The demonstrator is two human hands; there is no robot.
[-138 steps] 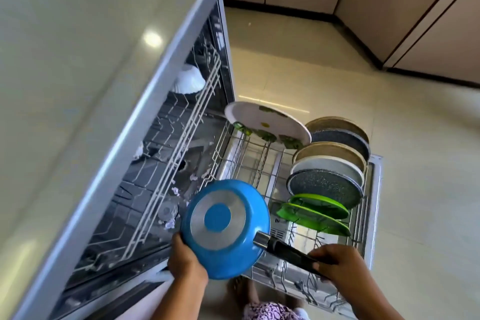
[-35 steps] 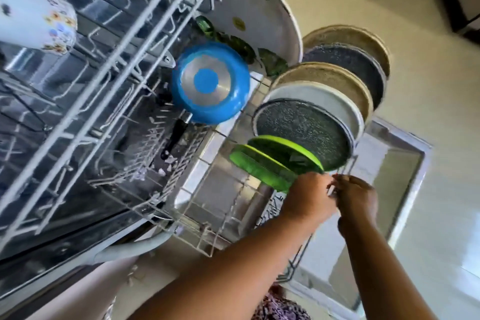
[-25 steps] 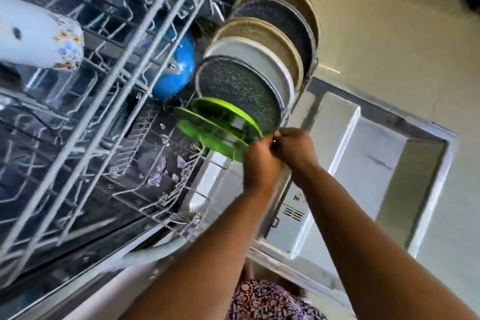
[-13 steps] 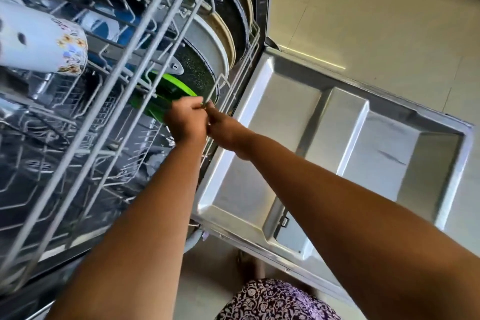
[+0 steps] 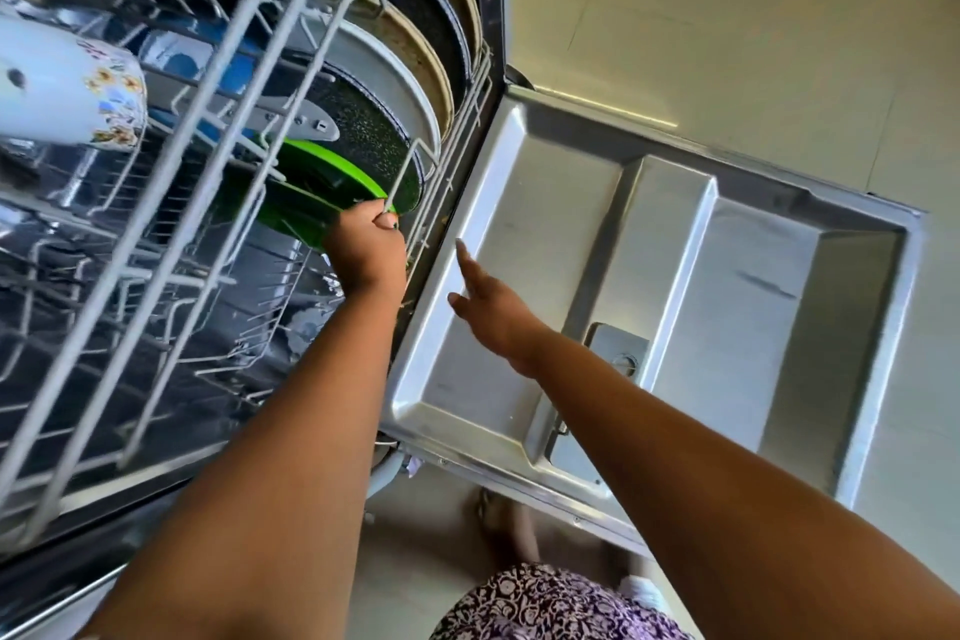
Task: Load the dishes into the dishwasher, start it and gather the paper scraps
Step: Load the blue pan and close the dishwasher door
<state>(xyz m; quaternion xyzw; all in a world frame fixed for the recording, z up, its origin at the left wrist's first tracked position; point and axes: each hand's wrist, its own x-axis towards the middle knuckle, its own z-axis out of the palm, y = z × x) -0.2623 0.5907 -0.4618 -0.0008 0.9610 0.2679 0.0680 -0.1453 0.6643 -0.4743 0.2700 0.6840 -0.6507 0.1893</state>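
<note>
Left hand (image 5: 366, 252) has its fingers curled tight around a front wire of the lower rack (image 5: 404, 174), thumb on top, right at the near corner. Right hand (image 5: 491, 314) isn't holding anything: fingers are out straight and loose, hovering just above the inner edge of the open door (image 5: 675, 250), beside the rack. Can't tell if it's actually touching the metal.

The rack itself sits inside the dishwasher tub, with its front edge at the door hinge line. The dishes stand on edge in a row in it: two green plates (image 5: 337, 159) closest to the gripping hand, then a dark speckled plate (image 5: 363, 130), a white plate (image 5: 384, 73), and a few more tan and dark ones behind that. A blue pan (image 5: 218, 65) is further back in the same rack, half hidden by the wires of the upper rack (image 5: 208, 83). A white flowered mug (image 5: 67, 88) lies in that upper rack.

The door lies flat over the tiled floor (image 5: 727, 16), with the detergent box (image 5: 618, 353) showing next to the right forearm.
</note>
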